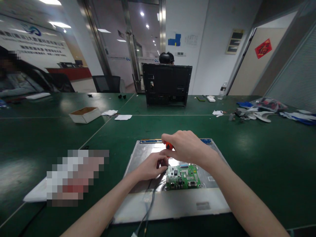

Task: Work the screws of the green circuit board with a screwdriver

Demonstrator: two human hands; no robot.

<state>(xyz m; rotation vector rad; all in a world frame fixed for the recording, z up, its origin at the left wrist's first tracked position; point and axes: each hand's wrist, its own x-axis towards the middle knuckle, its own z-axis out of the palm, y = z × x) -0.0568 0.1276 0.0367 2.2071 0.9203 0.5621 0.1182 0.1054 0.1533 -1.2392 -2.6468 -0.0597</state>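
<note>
A silver metal panel [177,203] lies flat on the green table, with a green circuit board [184,177] on its middle. My right hand [181,144] is closed around an orange-and-black screwdriver handle [169,145], held above the board's upper left corner. Just below it, my left hand [154,165] has its fingers curled at the board's left edge; whatever is between its fingertips is too small to make out. Dark cables [152,200] run from near my left hand down over the panel's front edge. Along the panel's far edge is a narrow blue strip board [206,141].
A black monitor-like casing [168,84] stands at the far side, a person's dark head behind it. An open white box [85,116] and papers [123,117] lie left. Right are a bottle [222,91] and plastic bags [269,103]. Another person sits far left.
</note>
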